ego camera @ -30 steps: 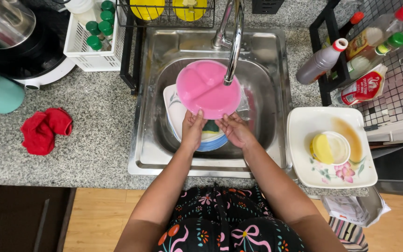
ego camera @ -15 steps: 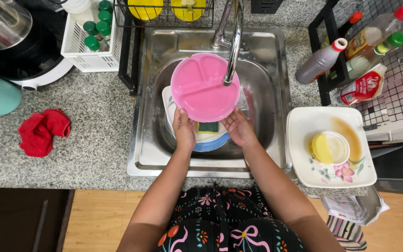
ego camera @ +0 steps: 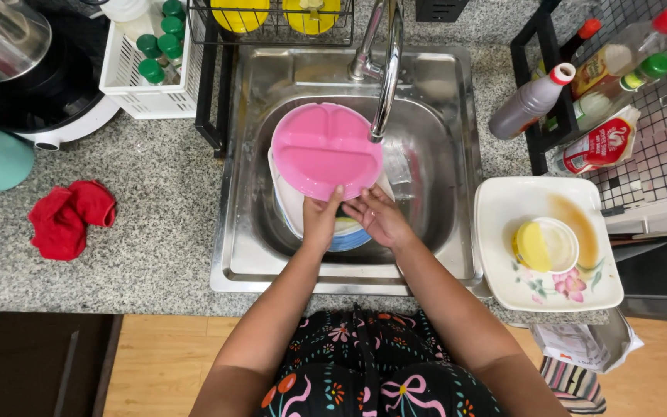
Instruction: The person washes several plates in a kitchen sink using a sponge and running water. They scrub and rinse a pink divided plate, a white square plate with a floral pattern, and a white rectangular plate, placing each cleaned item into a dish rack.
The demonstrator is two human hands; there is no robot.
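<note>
Gripping the near rim of a round pink plastic plate with divided sections, my left hand has its fingers closed on the edge, thumb on top. My right hand sits just beside it, fingers spread and touching the same near rim; I think it pinches the edge too, though from this angle I cannot tell for sure. The pink plate is held tilted over the middle of the stainless steel sink, its far edge under the spout of the curved chrome tap. Below it, inside the basin, lies a stack of pale plates, with a blue-rimmed one showing at the near side.

On the speckled grey granite counter, right of the sink's edge, stands a square white floral dish holding a yellow sponge in a small white bowl. A crumpled red cloth lies well left of the sink. At the counter's far left corner sits a white plastic basket of green-capped bottles. A black wire rack with sauce bottles stands at the far right.
</note>
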